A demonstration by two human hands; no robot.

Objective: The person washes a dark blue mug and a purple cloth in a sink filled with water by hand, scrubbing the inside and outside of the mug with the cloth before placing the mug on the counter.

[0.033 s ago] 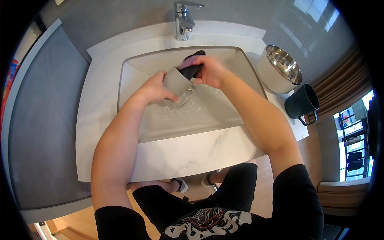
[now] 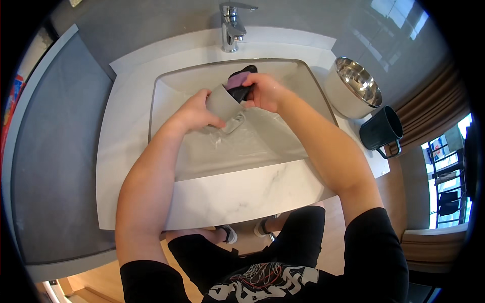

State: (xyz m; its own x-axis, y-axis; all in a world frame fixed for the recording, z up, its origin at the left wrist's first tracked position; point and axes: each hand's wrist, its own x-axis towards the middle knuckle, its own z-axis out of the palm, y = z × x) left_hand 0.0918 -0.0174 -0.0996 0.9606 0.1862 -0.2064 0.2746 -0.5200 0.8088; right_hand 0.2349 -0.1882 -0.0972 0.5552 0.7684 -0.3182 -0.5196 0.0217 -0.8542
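Observation:
Over the washbasin [image 2: 202,159], my left hand [image 2: 197,112] is wrapped round a light grey mug [image 2: 222,102]. The mug is tilted, its mouth facing up and to the right, its handle low on the near side. My right hand [image 2: 265,92] pinches a black and purple cloth [image 2: 238,81] at the mouth. Part of the cloth goes inside the mug, where the rim hides it; the rest sticks out on the far side. Water glistens in the basin below the handle.
A chrome faucet [image 2: 231,30] stands behind the basin. On the counter's right side are a white bowl [image 2: 343,93] with a shiny metal inside and a dark green mug [image 2: 380,129] near the edge. A grey panel [image 2: 60,151] rises at the left.
The cloth has shifted a little at the mug's mouth, and more of its purple part shows. Both hands keep nearly the same place.

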